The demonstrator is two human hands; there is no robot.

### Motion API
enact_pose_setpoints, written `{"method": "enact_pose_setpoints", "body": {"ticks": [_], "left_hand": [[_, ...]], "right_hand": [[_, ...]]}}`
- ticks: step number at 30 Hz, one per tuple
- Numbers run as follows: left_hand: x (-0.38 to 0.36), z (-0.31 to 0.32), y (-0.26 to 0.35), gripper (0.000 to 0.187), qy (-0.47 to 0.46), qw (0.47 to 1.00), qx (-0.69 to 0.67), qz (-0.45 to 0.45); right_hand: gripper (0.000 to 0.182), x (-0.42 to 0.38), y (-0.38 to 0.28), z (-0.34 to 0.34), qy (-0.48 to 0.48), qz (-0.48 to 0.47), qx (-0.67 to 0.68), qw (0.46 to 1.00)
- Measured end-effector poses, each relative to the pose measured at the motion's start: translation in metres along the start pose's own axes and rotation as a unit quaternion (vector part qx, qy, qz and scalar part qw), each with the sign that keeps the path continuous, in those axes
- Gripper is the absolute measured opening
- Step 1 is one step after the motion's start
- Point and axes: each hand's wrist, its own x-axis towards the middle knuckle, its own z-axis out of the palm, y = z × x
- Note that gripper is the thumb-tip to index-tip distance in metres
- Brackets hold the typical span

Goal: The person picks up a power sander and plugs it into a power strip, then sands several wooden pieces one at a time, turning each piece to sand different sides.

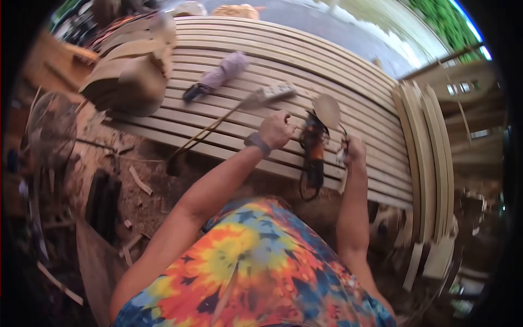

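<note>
At the far left a stack of curved wooden pieces (pixel 128 76) is seen resting on the upper corner of a wide bed of long bent wooden slats (pixel 283 71), which serves as the worktop. Further right, a purple-grey cloth bundle (pixel 220 73) and a white power strip (pixel 275 91) are laid on the slats, with a thin stick (pixel 210 131) running down from the strip towards the dirt floor. The left hand (pixel 276 129), a band at its wrist, is clenched into a fist just beside the angle grinder (pixel 314 150); whether anything is gripped in it cannot be told. The grinder, orange and black with a round sanding disc (pixel 328 109) at its upper end, lies on the slats between the two hands. The right hand (pixel 354 150) is closed around something small and dark, probably the grinder's cord. The step in hand is judged to be readying the grinder for sanding; a firm grip on its body would be called for next. No brand or writing can be read.
</note>
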Motion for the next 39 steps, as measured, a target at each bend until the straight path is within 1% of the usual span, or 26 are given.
{"method": "enact_pose_setpoints", "body": {"ticks": [1,2,3,6,7,8,9,11,13,15,16,17,18,20,22,24,25,26,27,29,30,32,34,36,38,39], "left_hand": [[-0.003,0.007,0.007,0.049,-0.095,0.987,-0.040,-0.123],[-0.008,0.009,0.019,0.052,-0.128,0.978,-0.059,-0.151],[-0.009,0.018,0.018,0.052,-0.134,0.978,-0.059,-0.148],[-0.012,0.045,-0.003,0.045,-0.174,0.968,-0.102,-0.147],[-0.011,0.049,-0.008,0.045,-0.174,0.968,-0.101,-0.147],[-0.012,0.051,-0.013,0.045,-0.139,0.976,-0.094,-0.136],[-0.013,0.052,-0.018,0.045,-0.104,0.983,-0.088,-0.125],[-0.008,0.046,-0.038,0.044,-0.122,0.975,-0.106,-0.155],[-0.014,0.033,-0.046,0.043,-0.139,0.965,-0.123,-0.186],[-0.022,0.012,-0.037,0.043,-0.134,0.895,-0.332,-0.265],[-0.022,0.016,-0.050,0.039,-0.145,0.924,-0.266,-0.235],[-0.022,0.014,-0.046,0.039,-0.145,0.923,-0.267,-0.234],[-0.020,0.010,-0.038,0.037,-0.153,0.915,-0.275,-0.252],[-0.017,0.006,-0.022,0.035,-0.165,0.907,-0.280,-0.267],[-0.009,0.010,-0.007,0.043,-0.165,0.900,-0.279,-0.291],[-0.003,0.015,0.000,0.049,-0.169,0.898,-0.293,-0.281],[0.000,0.017,0.003,0.056,-0.171,0.895,-0.309,-0.273],[0.002,0.014,0.012,0.081,-0.177,0.902,-0.298,-0.257],[0.003,0.017,0.018,0.081,-0.181,0.901,-0.298,-0.258],[0.007,0.030,0.034,0.110,-0.182,0.952,-0.166,-0.181],[0.011,0.039,0.042,0.110,-0.185,0.951,-0.168,-0.181],[0.020,0.057,0.058,0.128,-0.128,0.962,-0.067,-0.231],[0.025,0.066,0.074,0.130,-0.106,0.961,-0.016,-0.254],[0.027,0.069,0.077,0.132,-0.083,0.957,0.037,-0.274],[0.027,0.065,0.070,0.109,-0.071,0.970,0.004,-0.234],[0.025,0.067,0.059,0.109,-0.072,0.970,0.006,-0.230]], "right_hand": [[0.017,0.011,-0.011,-0.007,-0.060,0.044,0.111,0.991],[0.021,0.019,-0.029,-0.009,-0.085,0.092,0.076,0.989],[0.017,0.027,-0.045,-0.002,-0.056,0.090,0.089,0.990],[0.021,0.037,-0.083,0.027,-0.066,-0.032,0.029,0.997],[0.024,0.012,-0.101,0.045,-0.118,-0.079,-0.010,0.990],[0.027,-0.016,-0.122,0.060,-0.169,-0.124,-0.050,0.976],[0.027,-0.034,-0.135,0.061,-0.167,-0.124,-0.050,0.977],[0.032,-0.065,-0.155,0.057,-0.413,-0.148,-0.254,0.862],[0.032,-0.079,-0.187,0.029,-0.492,-0.083,-0.474,0.725],[0.028,-0.094,-0.223,0.006,-0.343,-0.039,-0.677,0.650],[0.023,-0.075,-0.238,-0.020,-0.280,-0.013,-0.699,0.658],[0.020,-0.040,-0.257,-0.053,-0.272,-0.029,-0.737,0.618],[0.019,-0.048,-0.275,-0.045,-0.029,0.035,-0.791,0.610],[0.023,0.002,-0.300,-0.065,0.174,-0.146,-0.797,0.560],[0.028,0.008,-0.318,-0.046,0.192,-0.340,-0.760,0.520],[0.031,-0.025,-0.317,0.000,0.092,-0.330,-0.545,0.765],[0.031,-0.050,-0.310,0.022,0.076,-0.375,-0.516,0.766],[0.030,-0.053,-0.309,0.032,0.085,-0.406,-0.486,0.769],[0.030,-0.049,-0.309,0.034,0.095,-0.434,-0.457,0.771],[0.030,-0.036,-0.320,0.022,0.112,-0.477,-0.400,0.775],[0.027,-0.044,-0.326,0.018,0.110,-0.469,-0.358,0.800],[0.022,-0.045,-0.341,-0.001,0.094,-0.455,-0.273,0.842],[0.021,-0.080,-0.342,-0.010,0.073,-0.459,-0.251,0.849],[0.023,-0.118,-0.335,-0.016,0.081,-0.488,-0.287,0.820],[0.023,-0.119,-0.335,-0.044,0.124,-0.491,-0.313,0.803],[0.023,-0.119,-0.332,-0.063,0.166,-0.488,-0.339,0.787]]}}
